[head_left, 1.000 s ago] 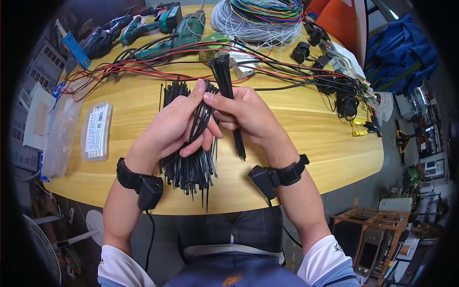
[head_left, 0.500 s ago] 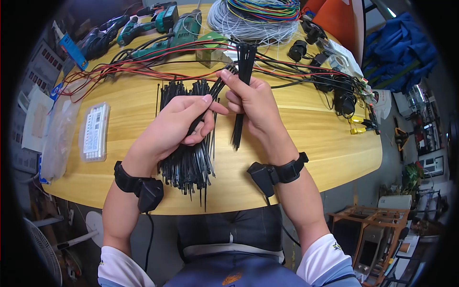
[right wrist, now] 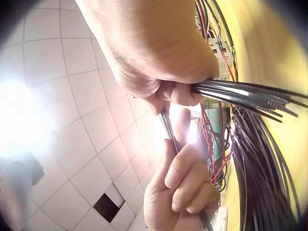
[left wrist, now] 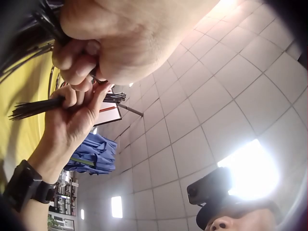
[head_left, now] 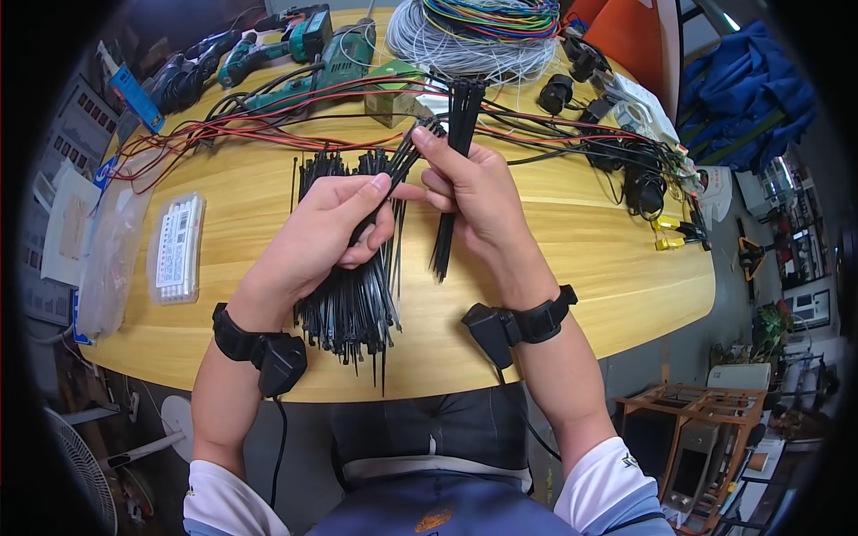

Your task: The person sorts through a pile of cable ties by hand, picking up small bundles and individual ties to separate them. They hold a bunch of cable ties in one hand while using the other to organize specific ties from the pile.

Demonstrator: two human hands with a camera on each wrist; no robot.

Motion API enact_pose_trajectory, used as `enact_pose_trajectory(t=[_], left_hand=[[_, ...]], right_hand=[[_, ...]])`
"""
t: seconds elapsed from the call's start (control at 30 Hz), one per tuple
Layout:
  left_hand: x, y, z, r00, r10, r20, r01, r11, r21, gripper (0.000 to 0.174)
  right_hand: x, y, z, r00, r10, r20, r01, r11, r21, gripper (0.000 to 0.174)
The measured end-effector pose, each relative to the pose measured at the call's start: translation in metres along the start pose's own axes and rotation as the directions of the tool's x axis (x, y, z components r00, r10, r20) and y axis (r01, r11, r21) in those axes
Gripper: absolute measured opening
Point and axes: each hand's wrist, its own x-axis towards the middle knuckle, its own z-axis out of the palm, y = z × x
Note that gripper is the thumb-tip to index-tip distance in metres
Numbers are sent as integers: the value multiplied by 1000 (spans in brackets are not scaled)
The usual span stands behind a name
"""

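My left hand (head_left: 331, 223) holds a few black cable ties (head_left: 404, 163) between thumb and curled fingers, its index finger stretched toward the other hand. The right hand (head_left: 481, 183) pinches the upper ends of those same ties with its thumb and forefinger. Its other fingers curl round a thicker bundle of cable ties (head_left: 464, 112), whose tails (right wrist: 250, 96) fan out below the palm in the right wrist view. Beneath the left hand, a large loose pile of black cable ties (head_left: 349, 313) lies on the wooden table (head_left: 572, 295).
Red and black cables (head_left: 295, 116) run across the table behind the hands. Farther back are green power tools (head_left: 349, 58) and a coil of grey wire (head_left: 474, 45). A clear case of white sticks (head_left: 179, 250) lies at left, yellow-ended clips (head_left: 672, 237) at right.
The right hand has moved up and right with its bundle. The hands have drawn apart, and the few ties stretch between them. Over the last half second only the left fingers shifted slightly.
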Motion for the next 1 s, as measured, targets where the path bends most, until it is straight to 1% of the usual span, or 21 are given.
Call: enact_pose_trajectory(t=[0.2, 0.3, 0.4, 0.57, 0.7, 0.8, 0.9, 1.0], left_hand=[[-1, 1, 1, 1000, -16, -20, 15, 1000, -21, 44], [-1, 2, 1, 1000, -20, -18, 19, 999, -34, 44], [-2, 4, 1, 999, -32, -4, 32, 998, -45, 43], [-2, 3, 1, 1000, -30, 2, 30, 999, -20, 42], [-1, 2, 0, 1000, -23, 15, 24, 1000, -8, 41], [-1, 2, -3, 998, -27, 62, 26, 999, 20, 41], [-3, 2, -5, 992, -60, 112, 64, 997, -36, 43], [-2, 2, -1, 993, -33, 110, 40, 997, -62, 43]], right_hand=[[1, 3, 0, 1000, -9, -14, 10, 1000, 18, 22], [2, 3, -1, 1000, 6, 3, -6, 1000, -1, 22], [-1, 2, 1, 1000, 24, -12, -25, 997, -72, 20], [-4, 0, 4, 1000, 31, -4, -31, 995, -95, 17], [-3, 0, 2, 1000, 22, 8, -21, 987, -159, 22], [-5, 1, 3, 998, 22, 56, -15, 992, -122, 27], [-4, 1, 4, 996, 28, 83, -24, 998, -55, 21], [-4, 2, 4, 997, -17, 73, 22, 998, -61, 25]])
